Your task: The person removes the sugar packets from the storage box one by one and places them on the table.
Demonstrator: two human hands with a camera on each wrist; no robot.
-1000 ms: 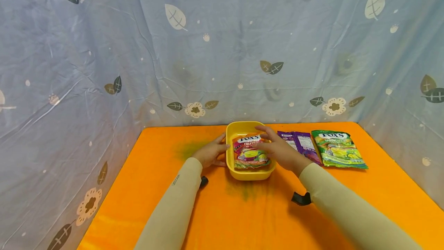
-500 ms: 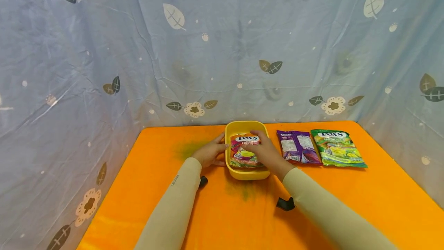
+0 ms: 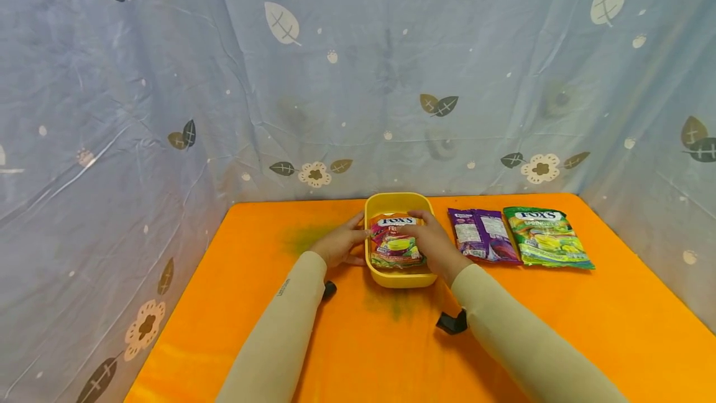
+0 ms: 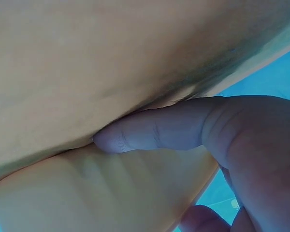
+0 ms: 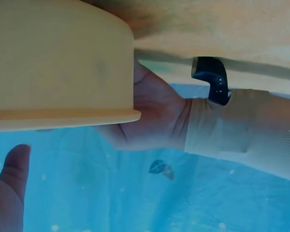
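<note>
A yellow plastic bin (image 3: 399, 280) stands near the back of the orange table. Inside it lies a red-orange Fox's Fruits candy bag (image 3: 395, 252), face up. My left hand (image 3: 337, 247) rests against the bin's left wall with fingers extended; in the left wrist view one straight finger (image 4: 154, 128) touches a pale wall low down. My right hand (image 3: 433, 244) reaches over the right rim onto the candy bag, covering its right part. In the right wrist view its thumb (image 5: 17, 169) sticks out straight. The other fingertips of that hand are hidden.
Right of the bin lies a purple packet (image 3: 483, 236) with its printed back up. Beside it is a green Fox's Spring Tea bag (image 3: 547, 238). A patterned blue-grey curtain (image 3: 358, 79) encloses the table (image 3: 268, 328) at the back and sides.
My right hand has moved left, farther over the candy bag. The bag has shifted slightly left in the bin, and the bin's right side has moved left a little. My left hand stays in place.
</note>
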